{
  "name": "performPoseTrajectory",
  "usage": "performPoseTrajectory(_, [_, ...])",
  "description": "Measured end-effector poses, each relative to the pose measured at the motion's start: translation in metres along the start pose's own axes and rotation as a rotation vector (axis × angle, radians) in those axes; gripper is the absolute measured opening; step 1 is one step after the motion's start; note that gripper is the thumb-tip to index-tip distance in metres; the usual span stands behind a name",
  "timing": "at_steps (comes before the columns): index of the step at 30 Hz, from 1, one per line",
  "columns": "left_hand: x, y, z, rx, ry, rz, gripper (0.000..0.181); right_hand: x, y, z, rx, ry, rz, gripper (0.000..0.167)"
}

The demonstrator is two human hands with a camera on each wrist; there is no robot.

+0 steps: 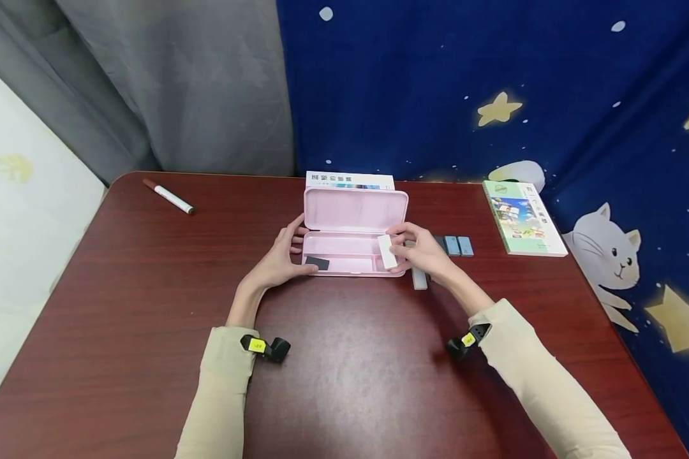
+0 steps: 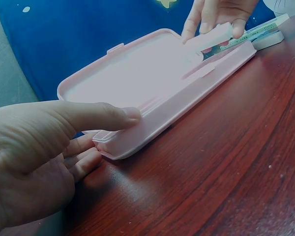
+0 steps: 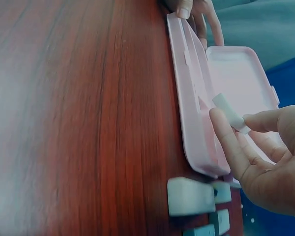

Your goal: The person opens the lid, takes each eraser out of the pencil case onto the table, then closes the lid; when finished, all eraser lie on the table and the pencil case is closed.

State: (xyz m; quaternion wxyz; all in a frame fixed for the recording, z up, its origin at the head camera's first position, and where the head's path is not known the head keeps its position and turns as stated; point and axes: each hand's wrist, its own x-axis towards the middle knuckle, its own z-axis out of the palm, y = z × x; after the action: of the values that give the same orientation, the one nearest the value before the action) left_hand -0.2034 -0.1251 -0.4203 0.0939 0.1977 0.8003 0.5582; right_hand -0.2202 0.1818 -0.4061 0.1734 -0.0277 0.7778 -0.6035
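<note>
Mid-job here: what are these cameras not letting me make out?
- Head view: the lower part of the white book, behind the raised lid of the pink case.
- Head view: the upper end of the grey block, under the right hand.
- Left wrist view: the dark piece, behind the case's front wall.
- Right wrist view: most of the left hand, cut off by the top edge.

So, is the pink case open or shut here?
Open: the pink case has its lid raised behind it, baring the inside, where a dark piece lies.
</note>
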Motion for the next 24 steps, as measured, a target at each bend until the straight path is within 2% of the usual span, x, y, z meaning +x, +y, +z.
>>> performPoseTrajectory(7, [0.011, -0.037, 0.003, 0.011, 0.02, 0.006, 0.112, -0.014, 0.011, -0.022, -0.002, 0.031, 0.01, 0.035])
performPoseTrajectory(11, [0.012, -0.041, 0.003, 0.017, 0.026, 0.009, 0.112, -0.022, 0.016, -0.034, 0.019, 0.044, 0.015, 0.037])
performPoseTrajectory(15, [0.01, -0.036, 0.003, 0.017, 0.024, 0.002, 0.111, -0.026, 0.021, -0.042, 0.048, 0.051, 0.019, 0.04])
performPoseTrajectory(22, [0.0, -0.004, 0.001, -0.001, 0.007, 0.002, 0.105, -0.034, 0.027, -0.058, 0.064, 0.078, -0.014, 0.041])
performPoseTrajectory(24, [-0.001, 0.0, 0.001, -0.006, 0.001, -0.001, 0.105, -0.038, 0.029, -0.064, 0.07, 0.086, -0.026, 0.042])
